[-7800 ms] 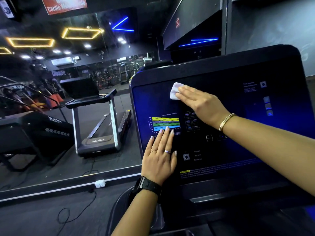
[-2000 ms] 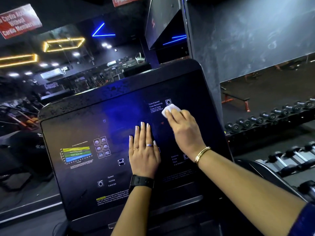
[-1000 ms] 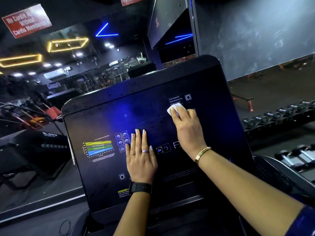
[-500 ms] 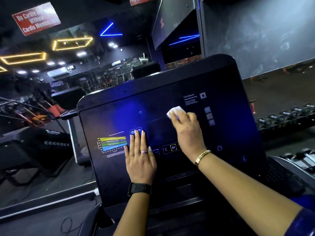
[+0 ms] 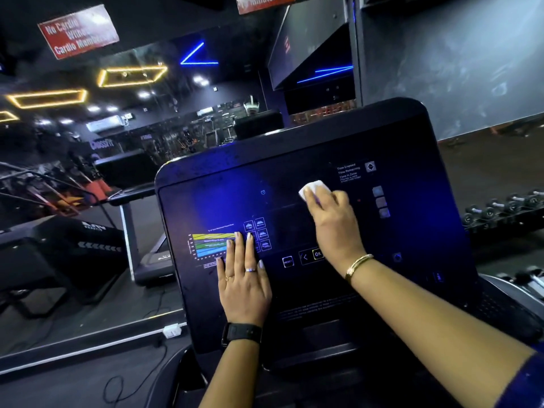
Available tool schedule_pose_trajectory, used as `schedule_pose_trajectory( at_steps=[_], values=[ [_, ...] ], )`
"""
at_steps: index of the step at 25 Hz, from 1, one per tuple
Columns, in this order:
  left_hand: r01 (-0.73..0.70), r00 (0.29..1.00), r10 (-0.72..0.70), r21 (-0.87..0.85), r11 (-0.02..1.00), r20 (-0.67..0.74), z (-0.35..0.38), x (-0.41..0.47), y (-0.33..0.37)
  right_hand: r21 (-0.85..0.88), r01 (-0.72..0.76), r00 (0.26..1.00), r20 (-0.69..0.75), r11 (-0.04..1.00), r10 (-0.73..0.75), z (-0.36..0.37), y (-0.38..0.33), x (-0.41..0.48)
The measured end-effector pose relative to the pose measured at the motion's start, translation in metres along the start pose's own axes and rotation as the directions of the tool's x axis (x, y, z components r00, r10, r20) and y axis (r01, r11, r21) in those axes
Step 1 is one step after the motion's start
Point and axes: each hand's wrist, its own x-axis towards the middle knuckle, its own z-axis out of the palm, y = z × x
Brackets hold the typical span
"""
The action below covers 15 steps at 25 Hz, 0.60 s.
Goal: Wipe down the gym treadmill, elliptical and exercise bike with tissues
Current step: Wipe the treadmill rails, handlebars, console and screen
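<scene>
A black treadmill console [image 5: 412,160] fills the middle of the view, its glossy panel lit blue with a coloured chart and small icons. My right hand [image 5: 335,225] presses a folded white tissue [image 5: 314,187] flat against the upper middle of the panel, just left of the small white text. My left hand [image 5: 243,284] lies flat on the lower left part of the panel, fingers together, fingertips touching the chart's right edge. It holds nothing. A black watch sits on the left wrist, a gold bangle on the right.
Another treadmill [image 5: 153,260] stands to the left behind a floor edge, reflected in the mirror wall. A dumbbell rack [image 5: 506,210] runs along the right. A white power socket [image 5: 172,331] and a loose cable [image 5: 123,384] lie on the floor at lower left.
My right hand has slid the tissue across the console from the upper left to the upper middle-right area. My left hand has shifted along the lower panel. The view has swung slightly left.
</scene>
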Motion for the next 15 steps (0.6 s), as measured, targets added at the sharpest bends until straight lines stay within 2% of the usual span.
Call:
schedule_pose_trajectory(
  at_steps=[3, 6, 9, 12, 13, 15],
  values=[
    [-0.001, 1.0, 0.001, -0.005, 1.0, -0.005, 0.0, -0.001, -0.006, 0.069, 0.188, 0.981, 0.042, 0.98, -0.192, 0.004, -0.043, -0.038],
    [0.013, 1.0, -0.013, -0.007, 1.0, -0.012, -0.001, -0.002, -0.008, 0.086, 0.307, 0.95, 0.026, 0.948, -0.31, -0.002, -0.045, -0.031],
    [0.017, 1.0, -0.017, -0.017, 1.0, 0.0, -0.003, -0.004, -0.01, -0.006, 0.225, 0.974, 0.006, 0.974, -0.225, 0.003, -0.027, -0.001],
    [0.015, 1.0, -0.015, -0.011, 1.0, 0.001, -0.003, -0.006, -0.013, -0.051, 0.111, 0.992, -0.06, 0.993, -0.114, 0.014, -0.041, -0.003],
    [0.012, 1.0, -0.012, -0.007, 1.0, -0.002, -0.002, -0.006, -0.014, -0.039, 0.126, 0.991, -0.047, 0.991, -0.128, 0.017, -0.052, -0.014],
    [0.0, 1.0, 0.0, -0.002, 1.0, -0.017, -0.001, -0.007, -0.02, 0.019, 0.281, 0.96, -0.028, 0.96, -0.28, 0.019, -0.075, -0.042]
  ],
)
